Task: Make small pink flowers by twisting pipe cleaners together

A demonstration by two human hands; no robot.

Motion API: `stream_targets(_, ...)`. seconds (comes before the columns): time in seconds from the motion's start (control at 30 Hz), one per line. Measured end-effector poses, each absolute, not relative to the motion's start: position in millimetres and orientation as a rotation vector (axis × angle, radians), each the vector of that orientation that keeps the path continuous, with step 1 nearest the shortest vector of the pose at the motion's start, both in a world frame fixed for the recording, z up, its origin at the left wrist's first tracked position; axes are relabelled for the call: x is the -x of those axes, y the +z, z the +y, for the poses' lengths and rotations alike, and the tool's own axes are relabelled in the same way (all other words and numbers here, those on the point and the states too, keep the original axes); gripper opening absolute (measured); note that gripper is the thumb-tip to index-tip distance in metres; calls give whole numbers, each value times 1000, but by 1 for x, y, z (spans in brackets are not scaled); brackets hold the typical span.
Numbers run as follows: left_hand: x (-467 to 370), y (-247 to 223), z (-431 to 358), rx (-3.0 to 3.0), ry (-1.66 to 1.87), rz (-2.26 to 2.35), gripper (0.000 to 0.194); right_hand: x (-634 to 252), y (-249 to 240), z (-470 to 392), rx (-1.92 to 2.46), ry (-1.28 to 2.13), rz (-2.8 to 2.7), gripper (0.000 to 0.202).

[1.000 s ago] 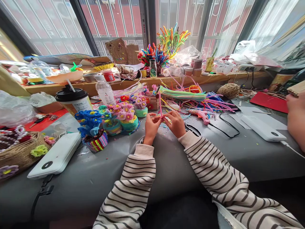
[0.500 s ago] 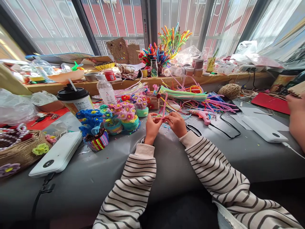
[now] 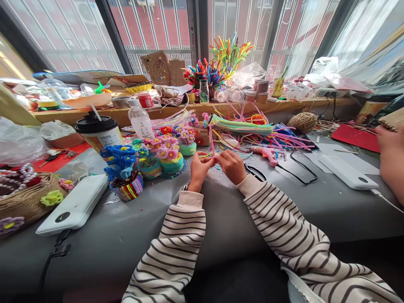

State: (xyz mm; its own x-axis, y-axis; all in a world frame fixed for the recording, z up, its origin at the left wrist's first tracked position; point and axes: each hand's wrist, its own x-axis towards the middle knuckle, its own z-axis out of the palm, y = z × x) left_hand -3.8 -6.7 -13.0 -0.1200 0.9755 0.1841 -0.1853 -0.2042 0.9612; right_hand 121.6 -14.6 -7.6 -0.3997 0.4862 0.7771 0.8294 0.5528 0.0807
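A pink pipe cleaner (image 3: pixel 212 141) stands up from between my fingertips, its lower end pinched where both hands meet. My left hand (image 3: pixel 200 170) is closed on it from the left. From the right, my right hand (image 3: pixel 232 167) pinches the same spot with thumb and forefinger. Fingers hide the part being held. Just left of my hands sit small pots of pipe-cleaner flowers, pink ones (image 3: pixel 167 149) and blue ones (image 3: pixel 121 166). Black-handled scissors (image 3: pixel 256 172) lie beside my right wrist, partly covered by it.
Beyond my hands lie bundled pipe cleaners (image 3: pixel 243 126). A pink glue gun (image 3: pixel 267 155) with a black cord rests to the right. White power banks (image 3: pixel 74 206) lie at both sides. A cup (image 3: pixel 99 134) and a bottle (image 3: pixel 140 120) stand left. Another person's hand (image 3: pixel 391 147) is at the right edge.
The upright pink pipe cleaner has shifted left and leans less to the right. Both hands have moved slightly left, still together at the same pinch.
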Motion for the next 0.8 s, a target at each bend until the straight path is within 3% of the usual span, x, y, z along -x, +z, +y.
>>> stream_targets(0.37, 0, -8, -11, -1277, 1491, 942, 28, -126, -8, -7, 1042, 140, -1712, 21)
stream_targets(0.8, 1, -8, -15, -1719, 1570, 1258, 17, -125, -10, -9, 1029, -316, -1862, 19)
